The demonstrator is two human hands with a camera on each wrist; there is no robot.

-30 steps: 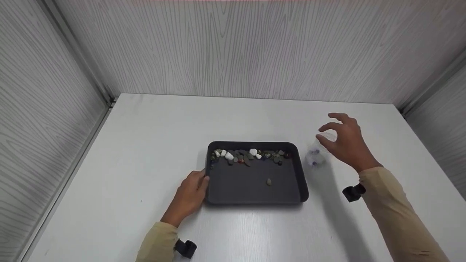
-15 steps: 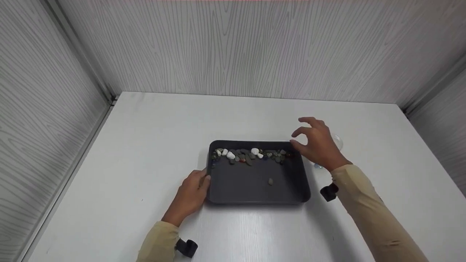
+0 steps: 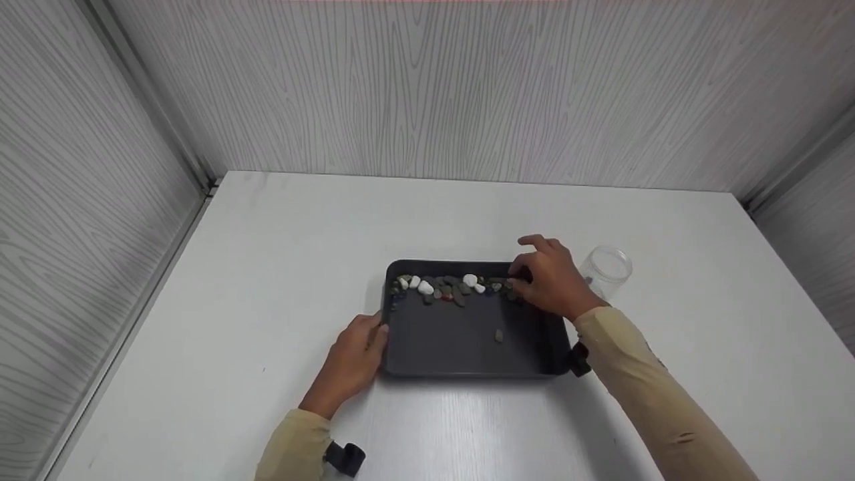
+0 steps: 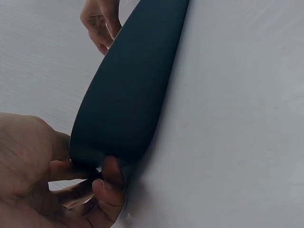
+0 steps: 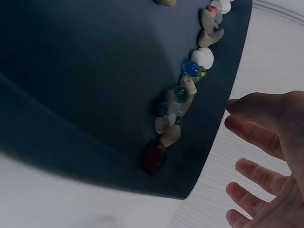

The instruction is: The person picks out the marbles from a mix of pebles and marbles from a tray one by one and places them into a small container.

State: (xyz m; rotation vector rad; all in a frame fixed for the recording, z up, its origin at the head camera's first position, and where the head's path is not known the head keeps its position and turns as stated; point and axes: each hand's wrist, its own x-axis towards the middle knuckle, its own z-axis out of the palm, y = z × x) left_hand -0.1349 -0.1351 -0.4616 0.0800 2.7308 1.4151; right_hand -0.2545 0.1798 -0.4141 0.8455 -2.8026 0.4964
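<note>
A dark rectangular tray (image 3: 447, 351) rests on the white table, with mixed pebbles and glass pieces gathered along its far side. My left hand (image 3: 351, 361) grips the tray's left edge; in the left wrist view its fingers and thumb curl at the tray's corner (image 4: 114, 123). Over the far right corner is my right hand (image 3: 551, 277), fingers bent and apart, nothing seen between them. The right wrist view shows white stones (image 5: 203, 58), a blue glass piece (image 5: 191, 68) and a dark red piece (image 5: 154, 156) near that hand. One pebble (image 3: 499, 335) lies alone on the tray floor.
Right of the tray stands a clear jar (image 3: 611, 264) without a lid, partly hidden by my right hand and wrist; a few small pieces show inside. A wood-grain panel (image 3: 427, 87) rises behind the table, with others at both sides.
My right hand has moved left and down from above the jar to over the tray's far right corner, uncovering the jar's rim. The left hand keeps its grip on the tray.
</note>
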